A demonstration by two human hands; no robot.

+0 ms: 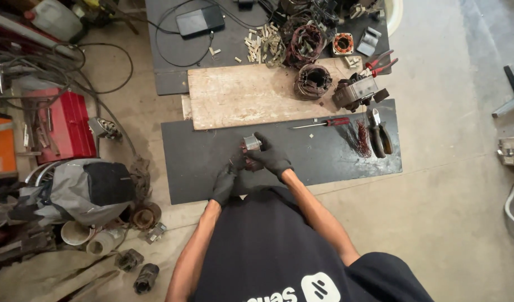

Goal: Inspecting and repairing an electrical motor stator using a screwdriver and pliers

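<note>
1. Clearly, the right hand in a black work glove (272,159) is closed around a small motor part of grey metal with copper-brown windings (251,146), fingers curled over its top and near side; the part sits low over the dark rubber mat (212,151), just in front of the person's chest.
2. The left hand in a black work glove (224,186) lies just beside and below the part, fingers bent narrow. Whether it pinches a strand of wire or only presses on the mat cannot be told; the glove hides the fingertips.
3. To do this step well, I judge the right hand should keep the part steady and close to the mat, so it does not roll, while the left works in short pulls rather than one long yank; thin copper wire snaps or cuts through a glove seam.
4. Farther out on the mat lie a red-handled screwdriver (323,123), a bundle of loose reddish copper wire (362,138) and dark-handled pliers (380,136), all well apart from the hands.
5. Beyond them, a pale scuffed wooden board (240,95) carries a round stator wound with dark copper coils (313,81).
</note>
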